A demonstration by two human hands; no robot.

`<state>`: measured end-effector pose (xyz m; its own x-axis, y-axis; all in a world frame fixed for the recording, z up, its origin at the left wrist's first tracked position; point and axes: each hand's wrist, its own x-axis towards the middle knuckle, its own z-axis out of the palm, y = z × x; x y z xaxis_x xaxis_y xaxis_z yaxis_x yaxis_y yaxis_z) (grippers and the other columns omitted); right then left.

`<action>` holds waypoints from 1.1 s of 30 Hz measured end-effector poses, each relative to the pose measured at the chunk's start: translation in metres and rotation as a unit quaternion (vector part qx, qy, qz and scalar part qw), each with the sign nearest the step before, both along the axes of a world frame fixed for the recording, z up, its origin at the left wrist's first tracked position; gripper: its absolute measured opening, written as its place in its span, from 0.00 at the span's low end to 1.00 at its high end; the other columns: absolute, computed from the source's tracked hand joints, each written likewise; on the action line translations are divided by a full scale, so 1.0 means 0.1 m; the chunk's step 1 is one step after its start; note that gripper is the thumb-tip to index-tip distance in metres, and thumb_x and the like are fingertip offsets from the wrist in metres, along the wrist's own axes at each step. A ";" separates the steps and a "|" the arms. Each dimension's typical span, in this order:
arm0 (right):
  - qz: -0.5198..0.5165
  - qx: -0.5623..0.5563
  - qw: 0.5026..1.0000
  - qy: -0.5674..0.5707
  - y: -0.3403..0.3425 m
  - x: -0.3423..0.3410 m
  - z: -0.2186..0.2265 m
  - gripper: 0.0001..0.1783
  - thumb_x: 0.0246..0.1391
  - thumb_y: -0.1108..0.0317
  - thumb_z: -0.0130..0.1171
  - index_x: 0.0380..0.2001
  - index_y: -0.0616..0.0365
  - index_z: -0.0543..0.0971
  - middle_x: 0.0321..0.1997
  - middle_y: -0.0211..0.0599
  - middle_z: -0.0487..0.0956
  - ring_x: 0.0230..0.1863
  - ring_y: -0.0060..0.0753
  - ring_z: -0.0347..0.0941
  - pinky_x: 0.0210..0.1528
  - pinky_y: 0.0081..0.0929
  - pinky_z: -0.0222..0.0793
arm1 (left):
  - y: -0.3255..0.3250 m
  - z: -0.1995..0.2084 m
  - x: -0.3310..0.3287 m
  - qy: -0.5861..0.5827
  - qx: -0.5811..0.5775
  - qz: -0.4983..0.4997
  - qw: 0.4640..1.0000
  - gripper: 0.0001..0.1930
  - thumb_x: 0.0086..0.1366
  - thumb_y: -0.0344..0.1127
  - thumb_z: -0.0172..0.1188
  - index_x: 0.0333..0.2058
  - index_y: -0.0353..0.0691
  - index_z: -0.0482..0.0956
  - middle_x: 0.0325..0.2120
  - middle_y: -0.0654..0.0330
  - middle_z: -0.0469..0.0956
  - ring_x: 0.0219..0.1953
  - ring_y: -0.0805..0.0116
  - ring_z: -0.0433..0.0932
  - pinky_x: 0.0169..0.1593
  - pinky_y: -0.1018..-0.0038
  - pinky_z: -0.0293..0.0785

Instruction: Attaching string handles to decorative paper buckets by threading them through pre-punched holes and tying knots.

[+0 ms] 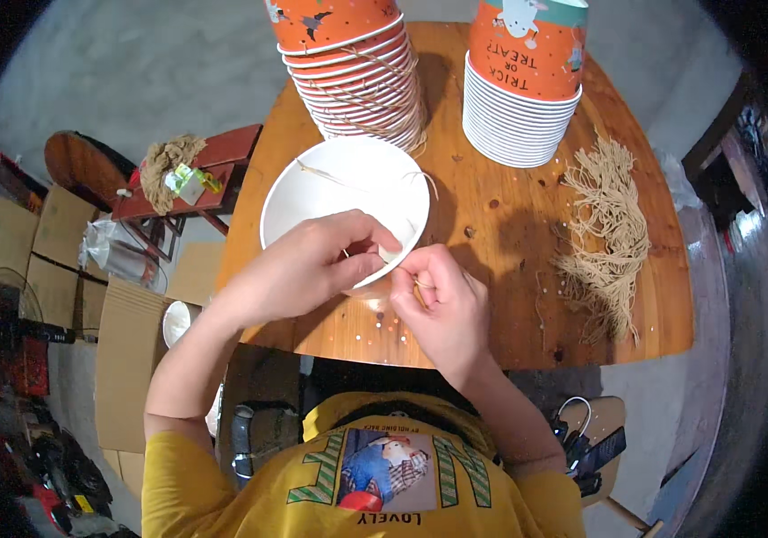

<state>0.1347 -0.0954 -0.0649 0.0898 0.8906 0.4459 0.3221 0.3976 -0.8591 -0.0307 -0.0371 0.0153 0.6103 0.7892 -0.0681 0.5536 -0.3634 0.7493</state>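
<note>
A white-lined paper bucket (312, 193) leans on the wooden table in front of me, its open mouth facing up toward me. Inside its near right rim, my left hand (312, 264) has thumb and fingers closed together; what lies between them is too small to make out. Just outside the same rim, my right hand (442, 300) pinches a thin tan string (422, 283) between curled fingers. Another piece of string (319, 173) crosses the bucket's far rim and hangs into it. The fingertips hide the spot where string and rim meet.
On the wooden table (491, 224) stand a stack of orange-and-white buckets wound with string (357, 85) and a second stack (523, 112) to its right. A bundle of tan strings (608, 238) lies at the right. White specks dot the near edge. Cardboard (138, 359) is at the left.
</note>
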 end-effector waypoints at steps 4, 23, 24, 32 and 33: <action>0.000 -0.018 1.000 -0.013 0.00 0.01 -0.03 0.09 0.48 0.75 0.63 0.30 0.56 0.72 0.22 0.37 0.76 0.22 0.31 0.76 0.25 0.28 0.71 | 0.07 0.01 0.04 0.038 -0.039 -0.037 0.998 0.07 0.64 0.31 0.54 0.39 0.34 0.73 0.29 0.54 0.75 0.32 0.64 0.75 0.39 0.71 0.71; 0.166 -0.132 0.957 0.197 0.24 0.16 0.12 0.03 0.60 0.72 0.56 0.33 0.60 0.75 0.19 0.16 0.66 0.21 0.07 0.57 0.22 0.13 0.52 | 0.00 -0.03 0.11 -0.210 -0.213 0.046 0.953 0.21 0.62 0.24 0.57 0.54 0.39 0.63 0.36 0.66 0.71 0.41 0.77 0.71 0.48 0.80 0.67; 0.169 -0.130 0.958 0.194 0.26 0.16 0.11 0.03 0.60 0.72 0.56 0.33 0.60 0.75 0.19 0.16 0.66 0.21 0.07 0.57 0.22 0.13 0.52 | -0.01 0.02 0.15 -0.193 -0.234 0.059 0.951 0.22 0.62 0.23 0.57 0.54 0.39 0.63 0.35 0.66 0.72 0.41 0.77 0.71 0.48 0.80 0.68; 0.168 -0.217 0.943 0.188 0.26 0.23 0.33 0.06 0.60 0.74 0.54 0.39 0.61 0.71 0.23 0.22 0.70 0.24 0.10 0.62 0.25 0.13 0.57 | 0.13 -0.20 0.13 -0.226 -0.304 0.086 0.921 0.16 0.61 0.27 0.61 0.47 0.35 0.70 0.34 0.64 0.73 0.36 0.78 0.71 0.40 0.82 0.68; 0.167 -0.215 0.944 0.185 0.26 0.27 0.32 0.06 0.60 0.74 0.54 0.39 0.61 0.71 0.23 0.22 0.70 0.24 0.10 0.62 0.25 0.13 0.57 | 0.14 -0.19 0.13 -0.229 -0.302 0.084 0.922 0.16 0.61 0.27 0.61 0.47 0.35 0.70 0.34 0.64 0.73 0.36 0.78 0.71 0.40 0.82 0.68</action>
<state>0.1612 -0.0693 -0.0329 -0.1488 0.9884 0.0290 -0.1139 0.0120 -0.9934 -0.0177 -0.0231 -0.0037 0.5577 0.7769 -0.2924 0.1403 0.2590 0.9556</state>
